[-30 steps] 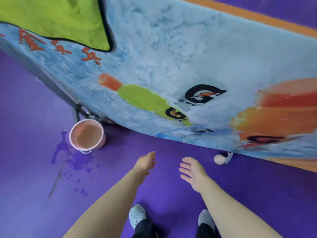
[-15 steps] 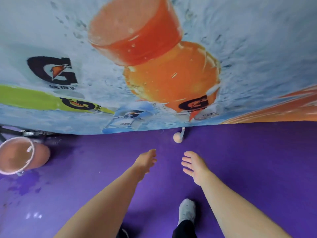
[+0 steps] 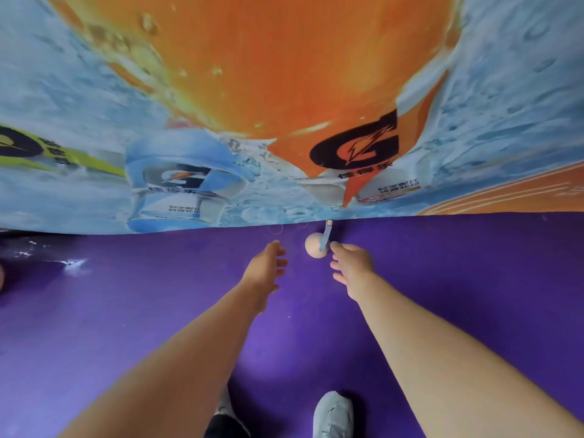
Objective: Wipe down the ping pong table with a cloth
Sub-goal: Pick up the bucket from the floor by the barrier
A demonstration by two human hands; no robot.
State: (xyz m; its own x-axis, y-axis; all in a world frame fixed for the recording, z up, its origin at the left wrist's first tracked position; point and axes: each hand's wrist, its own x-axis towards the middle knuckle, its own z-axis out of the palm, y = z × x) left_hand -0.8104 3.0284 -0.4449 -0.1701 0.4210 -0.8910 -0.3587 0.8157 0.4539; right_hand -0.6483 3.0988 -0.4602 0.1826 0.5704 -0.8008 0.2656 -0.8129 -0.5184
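Seen from the head camera, a ping pong table [image 3: 474, 90] fills the upper half of the frame. Its smooth top is printed with a giant orange sports-drink bottle, a smaller pale-blue bottle and icy blue splashes, and its near edge runs straight across above a matte purple floor [image 3: 126, 311]. A pale, round ball [image 3: 313, 249] hangs from a short blue strap [image 3: 327, 233] at that edge. The table's far side and both ends are cut off, and the small lettering on the labels is too blurred to read. Pale glints mark a wet patch [image 3: 69, 263] on the floor at left. A grey shoe [image 3: 333, 412] shows at the bottom. Both bare arms reach forward. The left hand [image 3: 264, 270] is loose, fingers relaxed and slightly spread, holding nothing. The right hand [image 3: 354, 267] is also loose, its fingertips just beside the ball and strap; contact cannot be made out.
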